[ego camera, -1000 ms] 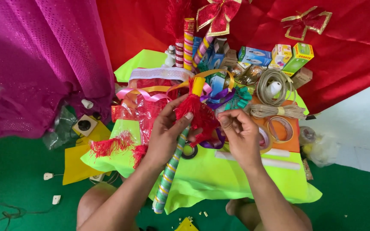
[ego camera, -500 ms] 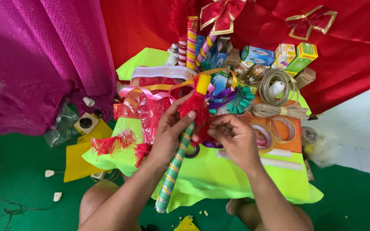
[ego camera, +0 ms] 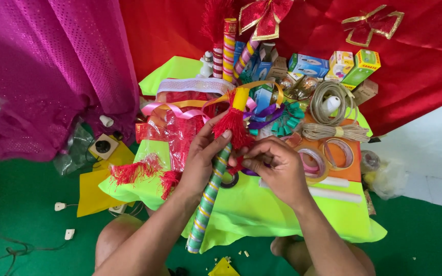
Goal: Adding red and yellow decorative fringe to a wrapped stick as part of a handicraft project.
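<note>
Left hand (ego camera: 200,158) is wrapped around a striped stick (ego camera: 208,199), green with yellow and pink bands, fingers closed on its upper half, thumb tip pressed on a red tassel (ego camera: 234,127) bound near the stick's yellow top. Stick runs from 7 o'clock, low off the worktop edge, up to 12 o'clock at frame centre.

Right hand (ego camera: 277,168) sits just right of the stick, fingers pinched together on something small and red at the tassel's lower fringe. Probably a loose thread or strand, too hidden by the knuckles to be sure.

Worktop is covered by a neon yellow-green cloth (ego camera: 262,209).

Surroundings:
- 9 o'clock of the hands: red cellophane bundle (ego camera: 180,135) with pink ribbon, two spare red tassels (ego camera: 134,171) on the cloth edge.
- 3 o'clock: tape rolls (ego camera: 328,156) on an orange sheet, touching the right hand's far side.
- 1–2 o'clock: coil of twine (ego camera: 333,110), small cardboard boxes (ego camera: 333,64), green and purple ribbon bits.
- 12 o'clock: more striped sticks (ego camera: 229,48) standing up, red-and-gold bow (ego camera: 267,15) on the red backdrop.
- 10 o'clock: magenta sequinned fabric (ego camera: 52,66) hanging.
- Under the left wrist: a dark tape ring (ego camera: 229,180), partly blocked by the stick.

Green floor (ego camera: 21,204) at 8 o'clock holds a yellow sheet, wall socket and cables.
</note>
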